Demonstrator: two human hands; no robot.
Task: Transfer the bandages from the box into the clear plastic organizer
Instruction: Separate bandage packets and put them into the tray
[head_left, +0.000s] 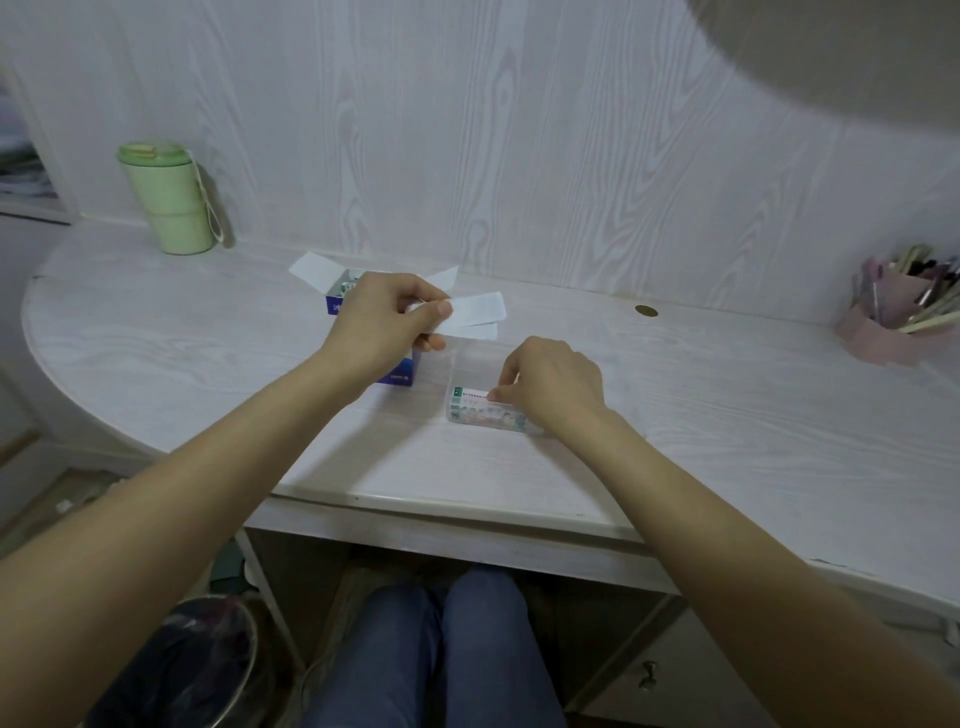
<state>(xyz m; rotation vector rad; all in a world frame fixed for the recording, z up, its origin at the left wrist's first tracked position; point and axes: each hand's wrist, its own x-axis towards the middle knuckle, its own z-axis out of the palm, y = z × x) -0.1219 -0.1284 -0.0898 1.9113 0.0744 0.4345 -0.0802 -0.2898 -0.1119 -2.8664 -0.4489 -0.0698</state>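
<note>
A blue and white bandage box (340, 293) with open flaps stands at the middle of the desk, mostly behind my left hand. Above it my left hand (382, 325) pinches a few white bandage strips (478, 312) that stick out to the right. To the right of the box lies the clear plastic organizer (470, 371), its lid up. Printed bandages (480, 410) lie in its near end. My right hand (550, 382) rests on that end, its fingertips pinching the top bandage there.
A green lidded cup (169, 200) stands at the back left by the wall. A pink holder full of pens (893, 312) sits at the far right. A round brass cap (646, 310) is set in the desk (208, 364). A waste bin (197, 670) stands under the desk.
</note>
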